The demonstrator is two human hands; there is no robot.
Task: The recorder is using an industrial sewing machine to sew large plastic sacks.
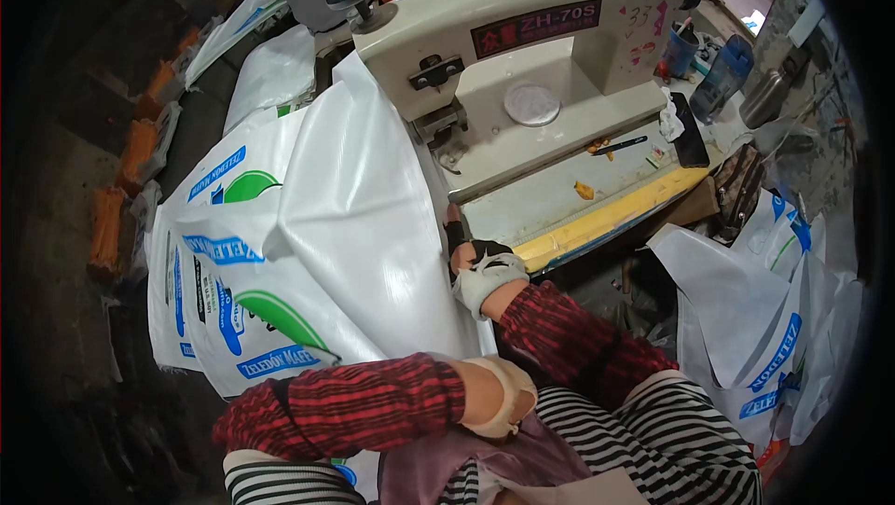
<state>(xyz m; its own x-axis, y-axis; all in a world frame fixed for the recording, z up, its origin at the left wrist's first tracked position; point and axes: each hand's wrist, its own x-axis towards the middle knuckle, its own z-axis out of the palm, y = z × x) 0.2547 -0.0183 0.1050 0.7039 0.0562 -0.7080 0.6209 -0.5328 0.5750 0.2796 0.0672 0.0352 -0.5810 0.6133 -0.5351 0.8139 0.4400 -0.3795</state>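
The left hand (499, 398), in a pale glove, was drawn in close to the body, and whether its fingers held anything could not be told. Further out, the right hand (480, 267) pressed curled fingers on the edge of the white woven sack (359, 216), draped beside the cream sewing machine (531, 48) on its surface (559, 202).
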